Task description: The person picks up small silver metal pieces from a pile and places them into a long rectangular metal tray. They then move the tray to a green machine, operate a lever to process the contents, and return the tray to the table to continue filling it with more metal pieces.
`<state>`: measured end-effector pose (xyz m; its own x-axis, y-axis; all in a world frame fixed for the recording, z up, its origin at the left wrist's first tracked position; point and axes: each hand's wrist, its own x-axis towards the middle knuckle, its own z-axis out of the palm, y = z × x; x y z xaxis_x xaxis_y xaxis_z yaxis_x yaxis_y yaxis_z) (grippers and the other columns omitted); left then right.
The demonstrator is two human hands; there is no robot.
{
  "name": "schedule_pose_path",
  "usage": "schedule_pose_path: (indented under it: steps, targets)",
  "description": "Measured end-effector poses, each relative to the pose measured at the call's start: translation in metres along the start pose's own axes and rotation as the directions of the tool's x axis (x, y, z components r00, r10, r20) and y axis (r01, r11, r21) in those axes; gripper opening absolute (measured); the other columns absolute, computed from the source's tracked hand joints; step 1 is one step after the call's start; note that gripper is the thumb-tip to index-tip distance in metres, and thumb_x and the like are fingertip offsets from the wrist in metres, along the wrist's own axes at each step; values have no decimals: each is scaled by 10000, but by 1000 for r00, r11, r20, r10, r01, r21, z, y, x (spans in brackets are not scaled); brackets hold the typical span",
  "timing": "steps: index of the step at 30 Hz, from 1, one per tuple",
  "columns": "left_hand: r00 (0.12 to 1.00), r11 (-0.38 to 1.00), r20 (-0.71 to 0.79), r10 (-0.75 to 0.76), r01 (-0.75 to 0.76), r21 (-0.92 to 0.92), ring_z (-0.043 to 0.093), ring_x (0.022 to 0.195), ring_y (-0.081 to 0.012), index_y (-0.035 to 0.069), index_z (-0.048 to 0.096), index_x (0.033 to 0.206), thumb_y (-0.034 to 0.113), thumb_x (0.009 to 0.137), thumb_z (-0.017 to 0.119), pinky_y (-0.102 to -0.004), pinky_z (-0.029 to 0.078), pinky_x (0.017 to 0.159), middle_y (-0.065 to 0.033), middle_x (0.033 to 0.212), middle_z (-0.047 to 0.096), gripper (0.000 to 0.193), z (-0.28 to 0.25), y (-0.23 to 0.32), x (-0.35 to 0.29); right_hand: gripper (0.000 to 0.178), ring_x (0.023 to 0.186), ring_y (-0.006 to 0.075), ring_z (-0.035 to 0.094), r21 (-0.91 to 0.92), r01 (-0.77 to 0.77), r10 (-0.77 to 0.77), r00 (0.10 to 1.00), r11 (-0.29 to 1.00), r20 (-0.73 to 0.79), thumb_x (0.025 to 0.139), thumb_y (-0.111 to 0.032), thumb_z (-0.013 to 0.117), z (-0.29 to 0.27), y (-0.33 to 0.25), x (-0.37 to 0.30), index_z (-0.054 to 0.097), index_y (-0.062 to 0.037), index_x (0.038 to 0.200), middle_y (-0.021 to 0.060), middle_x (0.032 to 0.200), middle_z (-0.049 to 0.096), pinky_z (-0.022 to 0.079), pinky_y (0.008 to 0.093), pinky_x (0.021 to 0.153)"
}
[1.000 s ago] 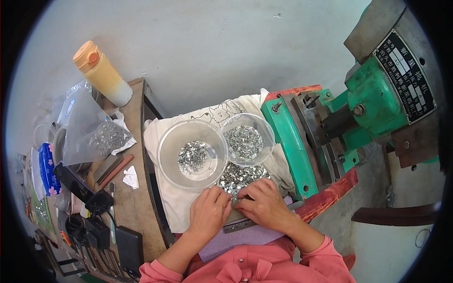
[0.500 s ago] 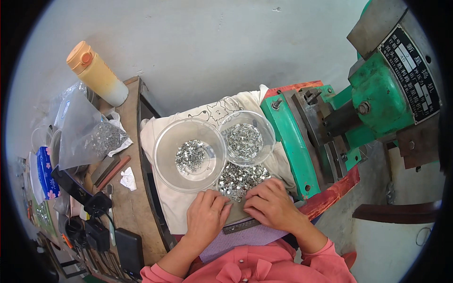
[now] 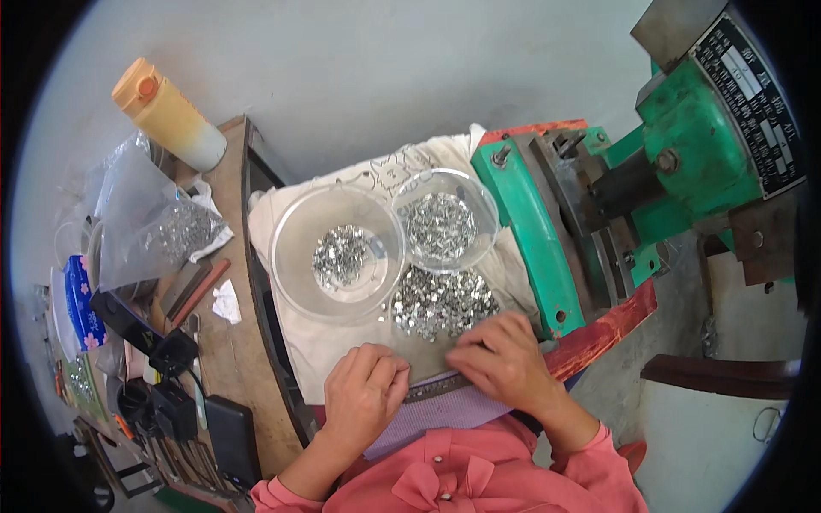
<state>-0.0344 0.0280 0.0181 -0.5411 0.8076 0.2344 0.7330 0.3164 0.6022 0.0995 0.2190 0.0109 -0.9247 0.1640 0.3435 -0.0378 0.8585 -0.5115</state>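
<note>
A pile of small shiny metal pieces [image 3: 445, 301] lies on the cloth in front of me. My left hand [image 3: 366, 389] is closed in a pinch at the near left of the pile, by the front edge of the work surface. Whatever is between its fingertips is hidden. Close to the pile's near right side is my right hand [image 3: 505, 363], its fingers bent and pressed together; anything in them is too small to make out. Beyond the pile stand a large clear tub [image 3: 286, 286] with small metal pieces at its bottom and a smaller clear tub [image 3: 489, 209] holding slim metal parts.
A green press [image 3: 697, 141] with a bolted base [image 3: 530, 248] stands at the right. On the wooden table [image 3: 248, 368] at left are a yellow bottle [image 3: 175, 120], a plastic bag of metal pieces [image 3: 175, 231], a sharpening stone [image 3: 186, 289] and a black power bank [image 3: 233, 438].
The view has tilted, so the tubs and pile sit higher in it. My hands have drawn apart, and both are a little farther from the pile's middle.
</note>
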Motion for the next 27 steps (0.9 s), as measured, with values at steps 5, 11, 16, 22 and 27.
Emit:
schedule_pose_path:
  steps: [5, 11, 16, 22, 27]
  targets:
    - [999, 997, 0, -49, 49, -53, 632, 785, -288, 51, 655, 837, -25, 680, 783, -391, 510, 671, -93, 869, 631, 217, -3, 10, -20, 89, 943, 241, 585, -86, 92, -86, 993, 992, 77, 786, -138, 659, 14, 4, 29, 674, -110, 869, 31, 958, 602, 458, 382, 865]
    - [999, 996, 30, 21, -18, -90, 617, 769, -278, 66, 643, 829, -11, 682, 787, -385, 491, 664, -74, 875, 630, 220, 12, 16, -21, 98, 944, 251, 576, -151, 167, -150, 982, 974, 118, 786, -140, 617, 22, 6, 36, 633, -68, 850, 58, 980, 587, 463, 398, 892]
    - [997, 998, 61, 50, -46, -51, 601, 780, -276, 72, 639, 836, 12, 685, 794, -390, 481, 670, -64, 886, 628, 224, 21, 19, -20, 117, 944, 257, 574, -122, 163, -156, 986, 979, 65, 781, -140, 620, 24, 4, 34, 629, -54, 859, 67, 982, 588, 462, 407, 897]
    - [993, 994, 117, 0, 13, -107, 598, 830, -289, 60, 633, 902, 36, 682, 822, -397, 486, 707, -86, 959, 631, 291, 18, 19, -20, 101, 934, 256, 574, -129, 128, -120, 990, 983, 69, 785, -132, 641, 26, 3, 36, 626, -59, 854, 64, 979, 592, 459, 405, 894]
    - [993, 986, 98, -63, 77, -146, 601, 887, -315, 44, 626, 965, 34, 677, 844, -402, 494, 755, -118, 1026, 625, 362, 13, 13, -29, 116, 927, 257, 577, -57, 108, -106, 994, 992, 33, 777, -116, 703, 19, 1, 31, 623, -69, 846, 50, 974, 602, 450, 410, 891]
